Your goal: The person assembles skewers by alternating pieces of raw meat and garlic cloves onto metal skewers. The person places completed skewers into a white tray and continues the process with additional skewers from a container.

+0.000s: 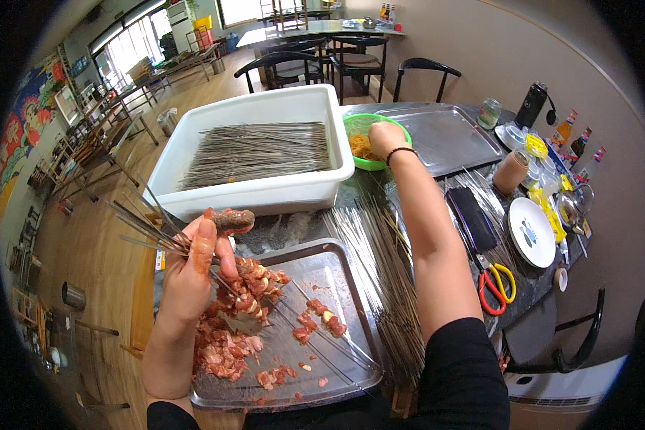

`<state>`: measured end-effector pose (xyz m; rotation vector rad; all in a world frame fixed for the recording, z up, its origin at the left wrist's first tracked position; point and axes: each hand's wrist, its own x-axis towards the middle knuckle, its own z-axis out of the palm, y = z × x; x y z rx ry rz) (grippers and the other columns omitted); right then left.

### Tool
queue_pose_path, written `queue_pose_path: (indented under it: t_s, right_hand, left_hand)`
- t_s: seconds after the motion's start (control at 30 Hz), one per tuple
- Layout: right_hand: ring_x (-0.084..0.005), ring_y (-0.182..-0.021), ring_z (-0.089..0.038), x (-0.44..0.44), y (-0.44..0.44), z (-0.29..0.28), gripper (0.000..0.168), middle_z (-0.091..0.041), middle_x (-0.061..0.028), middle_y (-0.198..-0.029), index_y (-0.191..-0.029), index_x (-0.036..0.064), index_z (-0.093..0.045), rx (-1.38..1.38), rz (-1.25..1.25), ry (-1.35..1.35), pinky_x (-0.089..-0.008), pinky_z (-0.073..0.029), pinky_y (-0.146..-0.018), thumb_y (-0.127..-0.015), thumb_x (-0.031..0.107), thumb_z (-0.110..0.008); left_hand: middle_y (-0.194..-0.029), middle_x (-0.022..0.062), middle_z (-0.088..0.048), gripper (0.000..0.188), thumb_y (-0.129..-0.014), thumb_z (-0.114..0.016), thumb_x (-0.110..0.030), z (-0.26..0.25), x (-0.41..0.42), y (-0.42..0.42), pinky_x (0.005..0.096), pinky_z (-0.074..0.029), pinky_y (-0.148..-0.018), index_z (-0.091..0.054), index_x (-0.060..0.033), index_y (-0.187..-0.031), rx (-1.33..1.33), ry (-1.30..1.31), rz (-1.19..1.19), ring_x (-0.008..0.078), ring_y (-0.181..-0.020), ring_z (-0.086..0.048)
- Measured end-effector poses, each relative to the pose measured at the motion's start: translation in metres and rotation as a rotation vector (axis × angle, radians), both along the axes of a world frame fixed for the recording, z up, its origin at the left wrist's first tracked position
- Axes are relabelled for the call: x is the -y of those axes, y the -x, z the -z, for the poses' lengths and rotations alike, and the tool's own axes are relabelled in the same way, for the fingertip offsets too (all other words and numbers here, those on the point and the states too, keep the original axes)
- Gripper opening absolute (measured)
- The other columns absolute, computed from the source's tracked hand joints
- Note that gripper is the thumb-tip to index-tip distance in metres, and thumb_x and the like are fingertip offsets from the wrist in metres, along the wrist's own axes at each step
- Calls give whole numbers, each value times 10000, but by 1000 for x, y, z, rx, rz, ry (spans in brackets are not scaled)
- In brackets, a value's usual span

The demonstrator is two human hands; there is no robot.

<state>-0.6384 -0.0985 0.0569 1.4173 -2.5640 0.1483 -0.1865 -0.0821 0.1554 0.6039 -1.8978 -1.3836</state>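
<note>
My left hand (193,274) grips a bundle of metal skewers (150,228), with pieces of raw meat (255,282) threaded on their lower ends. A dark, wet-looking piece (231,221) sits at its raised finger; whether it is a finger cover or meat is unclear. Below lies a metal tray (279,398) holding a heap of raw meat (226,352), loose scraps and a few more skewers, some with meat and pale bits. My right hand (386,138) reaches into a green plastic basket (377,164) of thin yellow bands (359,145); its fingertips are hidden.
A white plastic tub (263,201) of bare metal skewers (263,150) stands behind the tray. More skewers (379,285) lie under my right forearm. Farther right are red-and-yellow-handled scissors (494,287), a black case (470,217), a white plate (531,232), a jar (510,171) and another metal tray (443,137).
</note>
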Motion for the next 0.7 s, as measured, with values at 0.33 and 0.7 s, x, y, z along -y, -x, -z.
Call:
queue_pose_path:
  t_s: [0.33, 0.7]
  right_hand:
    - [-275, -773, -654, -36, -25, -60, 152, -683, -136, -832, -891, 26, -679, 221, -202, 408, -367, -523, -695, -818, 155, -647]
    - [-55, -708, -557, -117, -252, -129, 142, -608, -15, -823, -843, 52, -558, 1157, -744, 644, -209, -478, -643, -908, 143, -645]
  left_hand:
    - [-574, -11, -528, 452, -1050, -401, -343, -2, 2, 2, 219, -391, -541, -656, 30, -1066, -5, 21, 60, 61, -540, -478]
    - [-562, 18, -526, 460, -1049, -393, -359, -3, -3, 4, 308, -471, -800, -662, -9, -921, 1, 25, 19, 173, -898, -654]
